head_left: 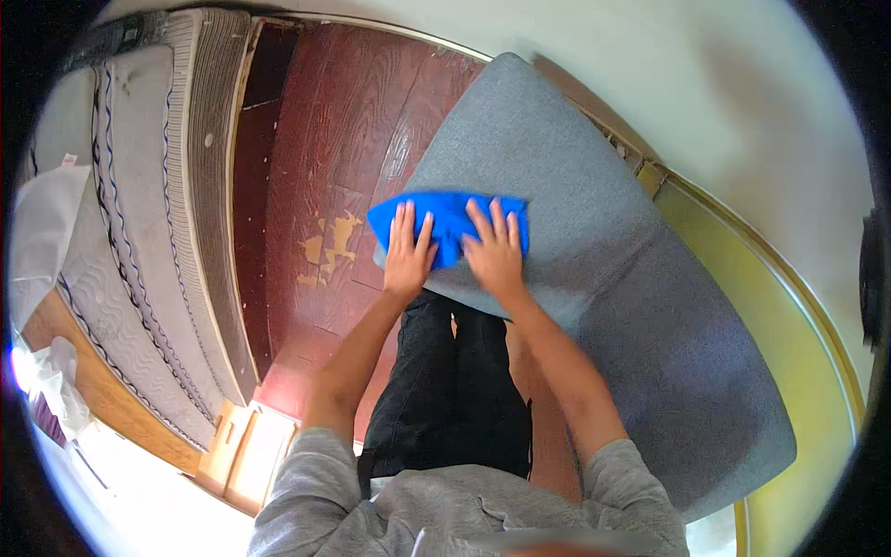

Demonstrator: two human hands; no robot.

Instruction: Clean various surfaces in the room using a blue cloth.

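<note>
My left hand (408, 252) and right hand (495, 251) cover the middle of the blue cloth (445, 215), so can't see how it's folded underneath. Near edge of the grey cushion (594, 278) is hidden behind my right forearm; its far-right corner bends away w/ the lens. My feet are blocked by my legs. Mattress (139, 213) is cut off at the left rim. White stuff at lower left (46, 371) is blown out, can't tell what it is. Chin area at bottom is blurred.

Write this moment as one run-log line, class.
left hand: flat on blue cloth | right hand: flat on same cloth | cloth: on grey cushion near its edge | below: red wooden floor
</note>
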